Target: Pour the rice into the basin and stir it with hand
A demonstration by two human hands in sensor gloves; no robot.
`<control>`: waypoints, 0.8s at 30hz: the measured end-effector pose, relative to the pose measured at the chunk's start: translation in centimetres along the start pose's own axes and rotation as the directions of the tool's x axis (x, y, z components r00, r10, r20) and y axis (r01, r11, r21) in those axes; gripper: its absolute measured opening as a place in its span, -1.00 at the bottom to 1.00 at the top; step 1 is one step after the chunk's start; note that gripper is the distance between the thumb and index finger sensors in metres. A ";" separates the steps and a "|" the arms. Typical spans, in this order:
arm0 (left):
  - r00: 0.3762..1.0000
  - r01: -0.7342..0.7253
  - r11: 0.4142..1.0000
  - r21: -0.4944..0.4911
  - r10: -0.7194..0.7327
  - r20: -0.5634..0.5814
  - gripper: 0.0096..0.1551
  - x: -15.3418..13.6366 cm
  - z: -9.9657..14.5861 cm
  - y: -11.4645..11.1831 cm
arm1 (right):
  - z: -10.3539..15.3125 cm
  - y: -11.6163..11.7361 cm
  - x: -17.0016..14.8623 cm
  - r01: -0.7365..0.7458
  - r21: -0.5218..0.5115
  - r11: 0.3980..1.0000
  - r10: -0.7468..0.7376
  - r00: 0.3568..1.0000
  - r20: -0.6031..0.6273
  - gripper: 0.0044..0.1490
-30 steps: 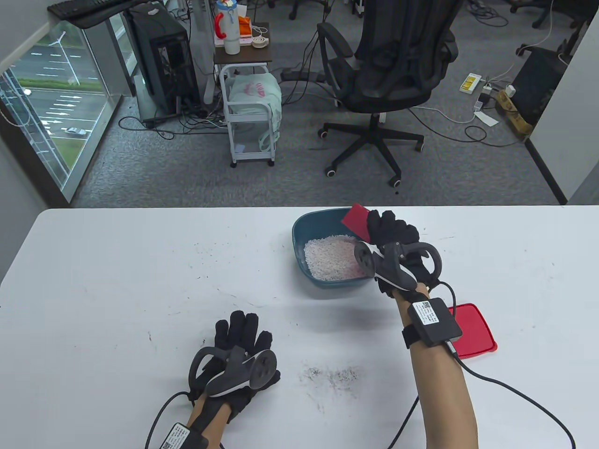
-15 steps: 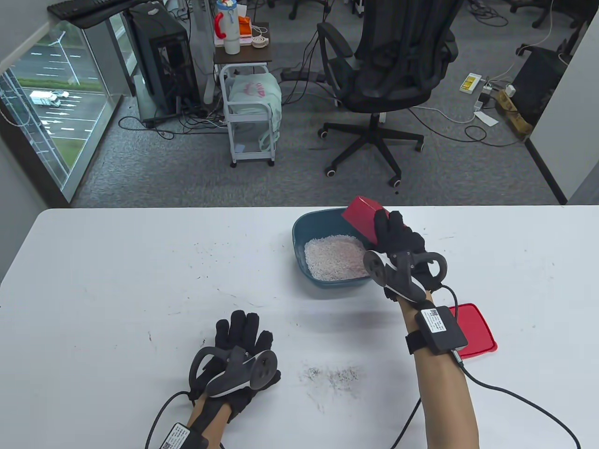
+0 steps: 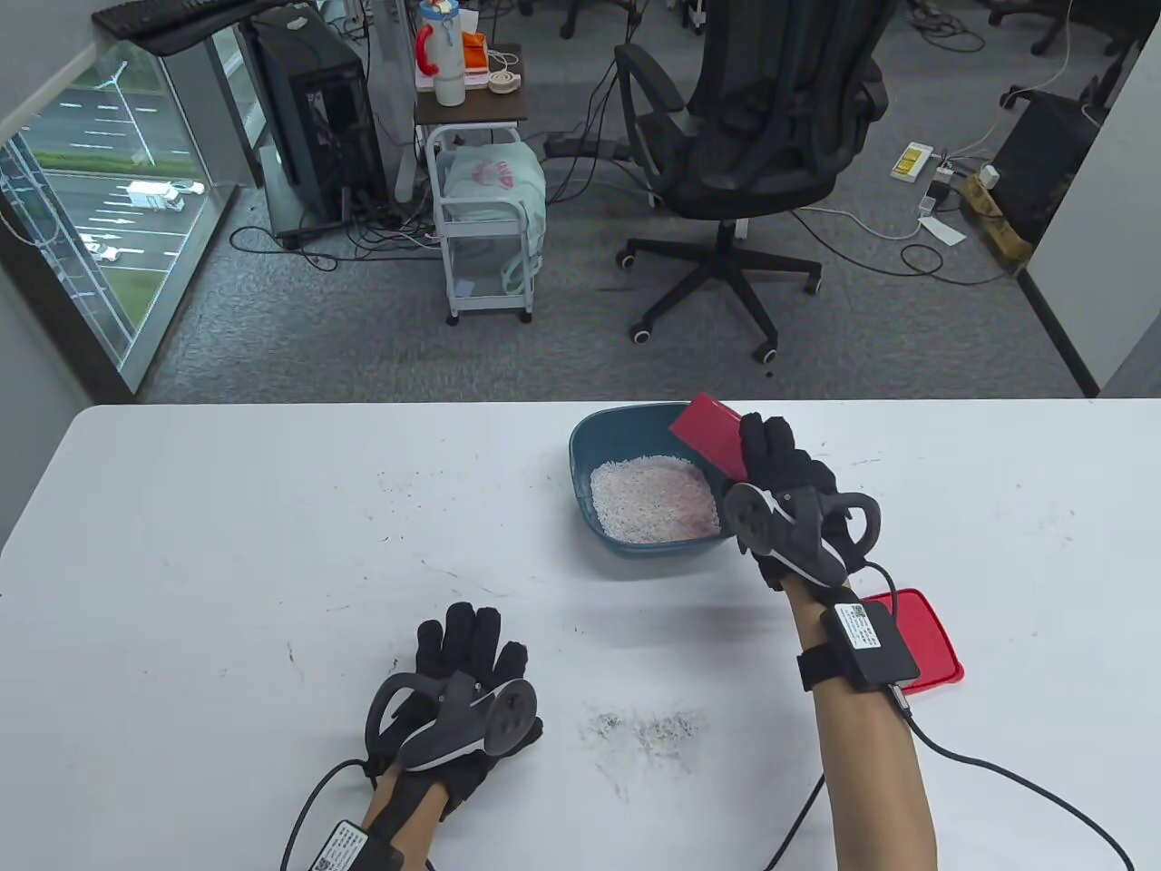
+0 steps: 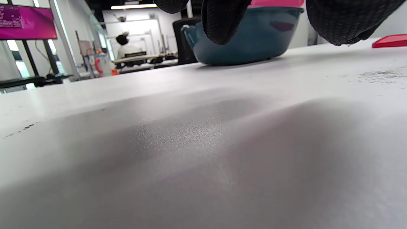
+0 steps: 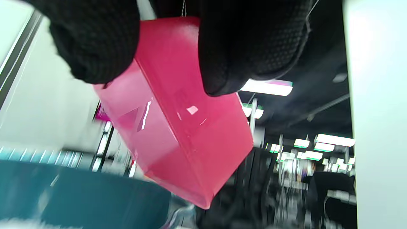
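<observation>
A dark teal basin [image 3: 585,449] [image 4: 248,38] sits mid-table, with white rice [image 3: 651,499] heaped inside it. My right hand [image 3: 780,472] grips a red translucent box [image 3: 712,434] [image 5: 178,133], tilted over the basin's right rim. In the right wrist view gloved fingers [image 5: 254,47] wrap the box from above, and the basin's teal wall [image 5: 79,194] lies below. My left hand [image 3: 458,676] rests flat on the table near the front edge, fingers straight, holding nothing; its fingertips [image 4: 222,19] hang at the top of the left wrist view.
A red lid [image 3: 925,640] [image 4: 389,41] lies flat on the table right of my right forearm. Dark specks and smudges [image 3: 648,730] mark the white table [image 3: 227,544]. An office chair [image 3: 762,136] and a small cart [image 3: 485,227] stand beyond the far edge.
My right hand raised the red box over the basin, then lowered it and drew back slightly right. The left hand has stayed still.
</observation>
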State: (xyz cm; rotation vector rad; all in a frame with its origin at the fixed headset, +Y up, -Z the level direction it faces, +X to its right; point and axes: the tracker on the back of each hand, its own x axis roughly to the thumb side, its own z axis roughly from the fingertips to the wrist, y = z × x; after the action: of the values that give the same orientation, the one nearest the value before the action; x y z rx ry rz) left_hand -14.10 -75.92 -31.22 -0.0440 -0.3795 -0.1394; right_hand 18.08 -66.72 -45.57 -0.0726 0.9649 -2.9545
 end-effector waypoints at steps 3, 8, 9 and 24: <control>1.000 0.005 1.000 -0.002 -0.005 0.000 0.09 0.0 0.0 0.0 | 0.1 0.0 -0.1 0.012 0.056 0.998 -0.015 0.999 0.050 0.10; 1.000 0.005 1.000 -0.001 -0.005 -0.002 0.09 -0.1 0.0 0.0 | 0.4 0.2 -0.6 0.016 0.028 0.999 -0.016 1.000 -0.002 0.08; 1.000 0.006 1.000 0.000 -0.006 -0.002 0.09 -0.1 0.0 0.0 | 0.5 0.3 -0.7 0.021 -0.007 1.000 -0.021 0.999 -0.028 0.08; 1.000 0.008 1.000 -0.006 -0.008 -0.006 0.08 -0.1 0.0 0.0 | 0.5 -0.1 -1.3 0.036 0.045 0.998 -0.034 0.998 -0.046 0.06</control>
State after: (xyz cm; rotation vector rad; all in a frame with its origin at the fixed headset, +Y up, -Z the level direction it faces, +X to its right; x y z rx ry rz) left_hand -14.20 -75.88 -31.29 -0.0483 -0.3736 -0.1484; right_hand 19.43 -66.81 -45.16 -0.0211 0.9098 -3.0210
